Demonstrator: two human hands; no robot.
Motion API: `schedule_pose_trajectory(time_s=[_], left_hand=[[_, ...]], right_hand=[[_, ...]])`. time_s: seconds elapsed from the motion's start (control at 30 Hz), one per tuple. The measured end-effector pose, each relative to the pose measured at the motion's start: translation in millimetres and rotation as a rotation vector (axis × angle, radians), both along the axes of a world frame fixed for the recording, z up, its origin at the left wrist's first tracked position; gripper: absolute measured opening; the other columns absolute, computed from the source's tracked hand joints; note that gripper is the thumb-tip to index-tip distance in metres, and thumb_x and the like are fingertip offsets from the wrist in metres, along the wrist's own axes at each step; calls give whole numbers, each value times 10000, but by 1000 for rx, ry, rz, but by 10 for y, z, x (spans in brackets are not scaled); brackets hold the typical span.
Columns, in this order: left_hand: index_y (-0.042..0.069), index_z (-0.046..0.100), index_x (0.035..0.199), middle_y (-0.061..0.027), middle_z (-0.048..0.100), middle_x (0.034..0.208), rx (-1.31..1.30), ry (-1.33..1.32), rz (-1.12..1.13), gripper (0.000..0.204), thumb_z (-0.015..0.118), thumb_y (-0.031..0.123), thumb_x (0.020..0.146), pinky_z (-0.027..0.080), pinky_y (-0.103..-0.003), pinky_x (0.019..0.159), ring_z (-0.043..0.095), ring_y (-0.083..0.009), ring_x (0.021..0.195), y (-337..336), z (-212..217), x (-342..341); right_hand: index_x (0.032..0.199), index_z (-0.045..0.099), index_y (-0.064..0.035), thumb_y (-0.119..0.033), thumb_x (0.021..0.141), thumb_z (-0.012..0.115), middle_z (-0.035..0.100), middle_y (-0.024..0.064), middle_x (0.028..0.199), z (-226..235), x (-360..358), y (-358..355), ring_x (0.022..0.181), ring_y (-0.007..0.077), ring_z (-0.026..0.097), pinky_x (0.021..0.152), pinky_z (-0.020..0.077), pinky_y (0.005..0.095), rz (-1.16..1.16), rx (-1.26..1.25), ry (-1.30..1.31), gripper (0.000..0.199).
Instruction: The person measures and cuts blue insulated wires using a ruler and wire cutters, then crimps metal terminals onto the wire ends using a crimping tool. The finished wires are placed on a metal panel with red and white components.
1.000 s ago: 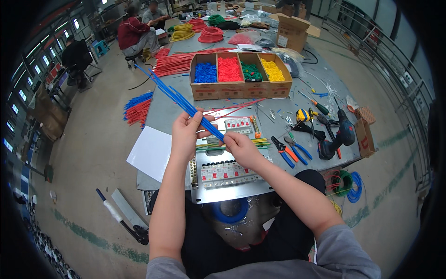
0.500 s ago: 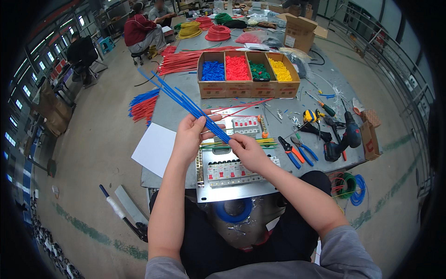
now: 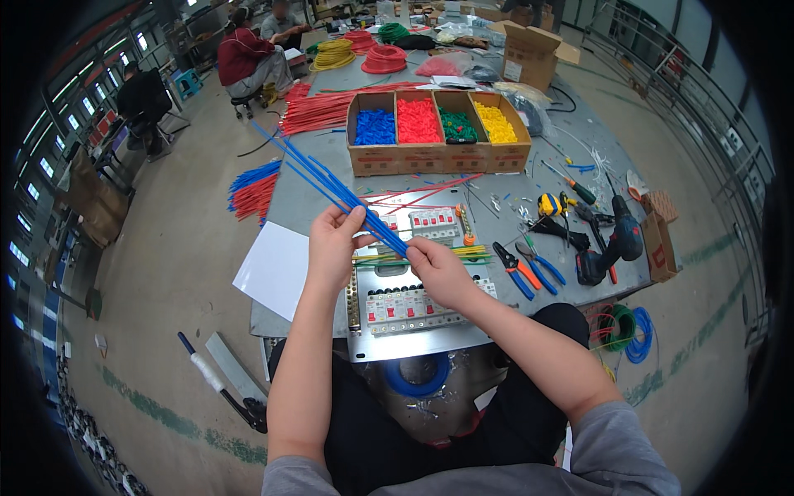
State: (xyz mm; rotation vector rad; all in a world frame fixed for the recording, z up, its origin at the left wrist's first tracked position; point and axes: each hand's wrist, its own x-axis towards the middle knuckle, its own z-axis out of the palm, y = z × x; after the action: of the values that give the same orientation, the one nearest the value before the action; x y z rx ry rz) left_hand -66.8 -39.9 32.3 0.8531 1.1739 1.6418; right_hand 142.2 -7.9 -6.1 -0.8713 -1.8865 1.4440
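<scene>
A bundle of blue wires (image 3: 327, 178) slants over the metal mounting plate (image 3: 413, 347), its loose ends fanning out to the upper left. My left hand (image 3: 334, 240) is closed around the bundle's middle, thumb on top. At the lower end, the thumb and fingers of my right hand (image 3: 440, 269) pinch the wires. Beneath them, the plate carries a front row of circuit breakers (image 3: 405, 307) with red switches and a smaller breaker group (image 3: 433, 220) behind. Yellow and green wires (image 3: 455, 255) cross the plate, partly hidden by my hands.
A cardboard box (image 3: 438, 159) holds blue, red, green and yellow caps in compartments. Cutters with orange handles (image 3: 518, 271), blue-handled pliers (image 3: 542, 269) and a cordless drill (image 3: 614, 248) lie on the right. White paper (image 3: 271, 266) overhangs the table's left edge. People sit at the far left.
The fingers of my left hand, spread behind the wires before, have curled in around them. My right hand keeps its pinch, and the bundle stays almost in place.
</scene>
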Motion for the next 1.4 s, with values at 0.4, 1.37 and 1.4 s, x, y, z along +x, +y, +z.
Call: schedule_pose_trajectory(time_s=[0.4, 1.37, 1.4], left_hand=[[-12, 698, 1031, -104, 757, 933, -32, 65, 77, 153, 718, 140, 1020, 670, -327, 717, 752, -173, 800, -4, 66, 50], [191, 254, 623, 44, 160, 530, 213, -882, 103, 562, 470, 348, 1118, 179, -335, 476, 143, -135, 482, -7, -71, 663], [190, 253, 623, 42, 160, 527, 218, -870, 87, 565, 464, 356, 1121, 180, -334, 477, 139, -136, 481, -7, -87, 668]], right_hand=[[1091, 607, -32, -242, 1127, 511, 540, 42, 729, -22, 6, -15, 666, 156, 495, 635, 427, 355, -5, 5, 3, 233], [1099, 690, -56, -356, 1107, 497, 690, 48, 958, -21, 22, 200, 885, 183, 677, 805, 571, 379, -233, -860, 606, 357], [1090, 688, -55, -337, 1099, 512, 689, 47, 958, -24, 46, 177, 875, 182, 677, 795, 571, 375, -241, -863, 602, 332]])
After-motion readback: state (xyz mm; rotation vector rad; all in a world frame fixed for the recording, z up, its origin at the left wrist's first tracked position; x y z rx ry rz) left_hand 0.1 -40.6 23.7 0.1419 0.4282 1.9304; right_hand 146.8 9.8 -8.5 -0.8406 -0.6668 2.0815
